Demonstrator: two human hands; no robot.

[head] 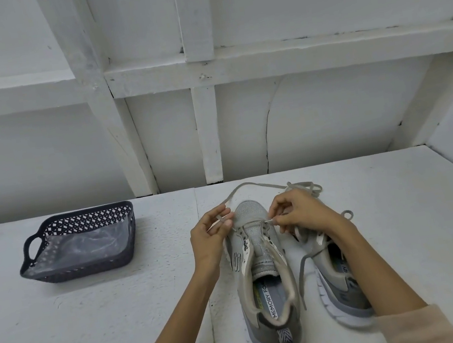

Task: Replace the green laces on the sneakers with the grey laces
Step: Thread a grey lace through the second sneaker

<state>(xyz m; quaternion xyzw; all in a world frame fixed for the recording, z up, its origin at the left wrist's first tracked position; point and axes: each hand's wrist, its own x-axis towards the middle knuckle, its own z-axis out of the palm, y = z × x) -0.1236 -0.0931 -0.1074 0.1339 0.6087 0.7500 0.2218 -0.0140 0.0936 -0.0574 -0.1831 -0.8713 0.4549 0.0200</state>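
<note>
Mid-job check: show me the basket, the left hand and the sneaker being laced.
basket point(88, 223): head view, far wall.
left hand point(209, 236): head view, middle of the hand.
sneaker point(251, 212): head view, toe mesh.

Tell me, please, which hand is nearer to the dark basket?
Left. The left hand holds the lace on the side of the sneaker facing the basket; the right hand is across the sneaker, farther off.

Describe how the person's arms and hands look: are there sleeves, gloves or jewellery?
The left hand and the right hand are bare: no gloves, and no ring, watch or bracelet shows. The left forearm is uncovered almost to the frame's edge. On the right arm, a pale beige sleeve begins below the bare forearm, near the bottom right corner.
</note>
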